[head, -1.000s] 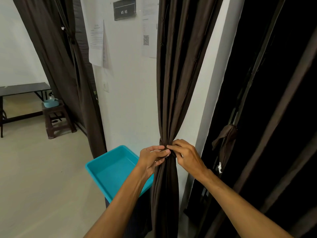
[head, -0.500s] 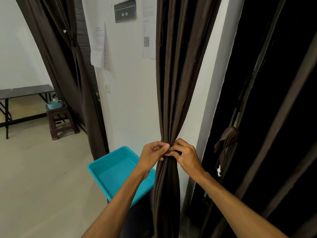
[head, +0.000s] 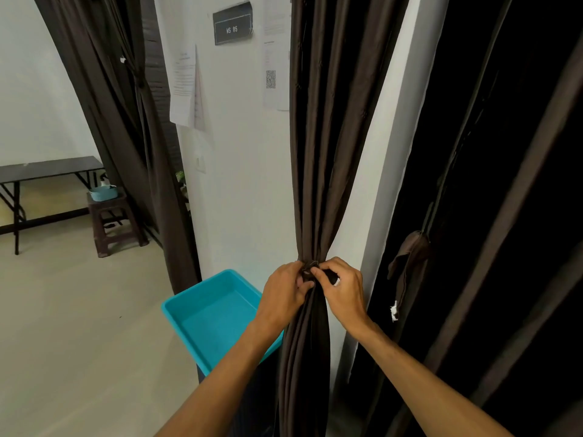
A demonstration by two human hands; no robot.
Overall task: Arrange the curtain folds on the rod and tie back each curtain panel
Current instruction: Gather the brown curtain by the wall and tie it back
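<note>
Curtain panel [head: 318,152] top & hem cut off by frame; tie band [head: 310,269] mostly hidden betw. fingers [head: 296,279]. Panel hangs by wall corner, bunched mid-height. L hand [head: 285,291] & R hand [head: 342,288] both pinch band there, fingertips curled, touching.

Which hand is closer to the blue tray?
Left. The left hand grips the tie on the curtain just beside the blue tray; the right hand pinches the tie further away, across the curtain.
</note>
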